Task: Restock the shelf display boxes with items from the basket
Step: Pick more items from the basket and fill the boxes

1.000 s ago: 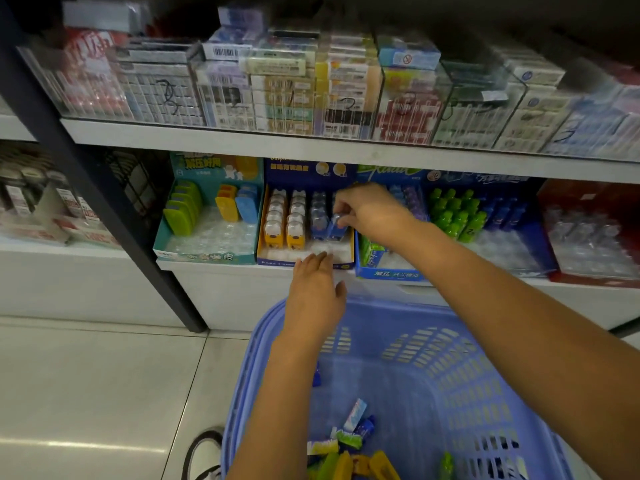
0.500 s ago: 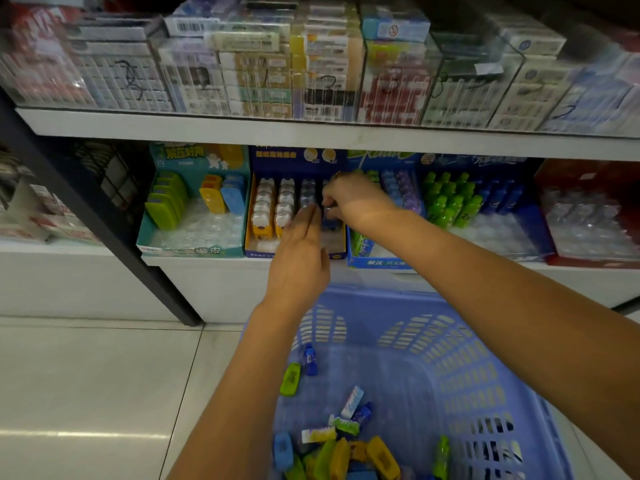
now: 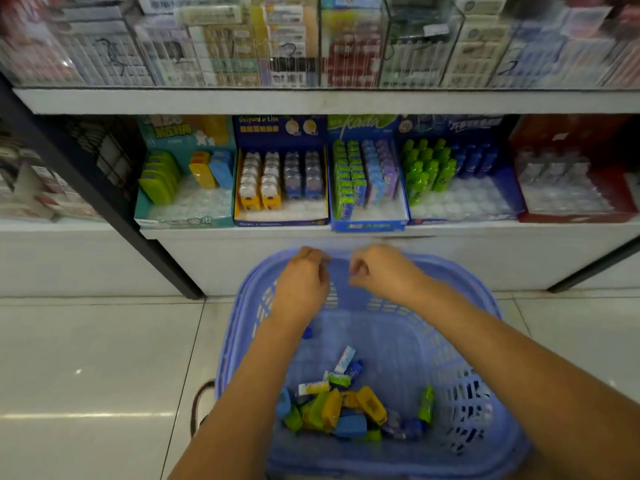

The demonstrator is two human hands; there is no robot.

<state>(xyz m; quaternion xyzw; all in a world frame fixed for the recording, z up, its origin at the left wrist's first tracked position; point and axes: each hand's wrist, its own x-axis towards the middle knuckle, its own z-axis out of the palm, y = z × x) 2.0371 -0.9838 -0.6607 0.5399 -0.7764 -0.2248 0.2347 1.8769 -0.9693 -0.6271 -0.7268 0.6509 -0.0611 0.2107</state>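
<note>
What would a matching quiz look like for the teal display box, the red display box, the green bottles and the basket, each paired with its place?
Things: 1 teal display box; 2 red display box; 3 green bottles; 4 basket.
Places: A below the shelf, nearest the camera; B beside the black post; C right of the blue bottle box; D inside the blue bottle box.
Pairs: 1-B, 2-C, 3-D, 4-A.

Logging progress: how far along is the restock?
Done: the dark blue box shows four fairly full rows. In hand: nothing visible; left hand and right hand hover curled, blurred, above the basket. Left: loose items piled in the basket; teal box and green-bottle box have empty slots.
</note>
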